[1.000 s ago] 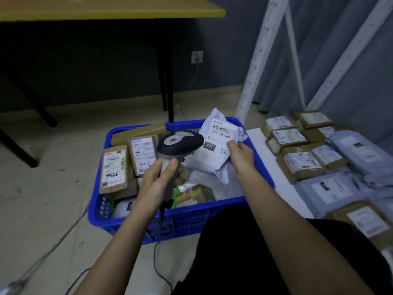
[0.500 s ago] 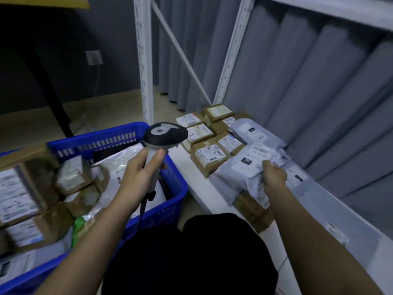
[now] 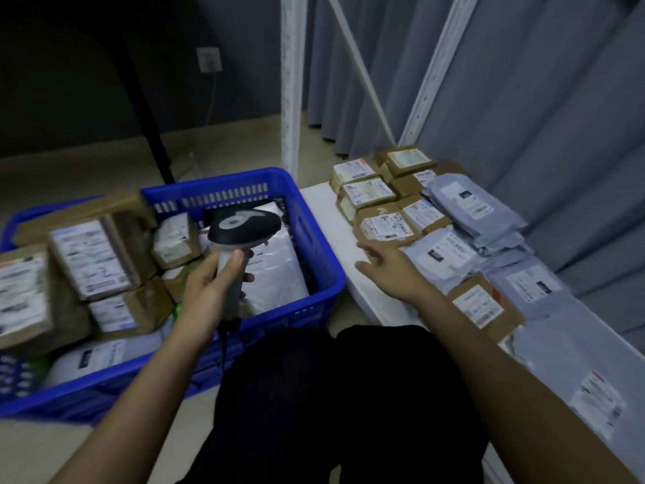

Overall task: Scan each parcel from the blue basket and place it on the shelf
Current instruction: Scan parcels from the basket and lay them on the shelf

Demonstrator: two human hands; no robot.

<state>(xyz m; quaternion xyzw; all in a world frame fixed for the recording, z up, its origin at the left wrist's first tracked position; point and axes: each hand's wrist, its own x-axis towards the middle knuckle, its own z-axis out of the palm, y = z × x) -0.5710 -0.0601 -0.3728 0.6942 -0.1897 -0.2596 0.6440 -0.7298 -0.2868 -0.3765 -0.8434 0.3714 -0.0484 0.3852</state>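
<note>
White shelf (image 3: pixel 328 218) – grey mailers (image 3: pixel 450 255), brown labelled boxes (image 3: pixel 384 227); blue basket (image 3: pixel 314 239) beside.

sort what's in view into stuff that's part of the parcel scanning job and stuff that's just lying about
Part of the job:
- scanner, held in the left hand
- blue basket of parcels
- shelf with parcels laid on it
- grey bag by the empty right hand

Just lying about:
- wall socket
- curtain
- table leg

Dim light is falling on a beige floor (image 3: pixel 87 176); grey curtains (image 3: pixel 523 99) are hanging right, a dark wall (image 3: pixel 87 82) standing far left.
</note>
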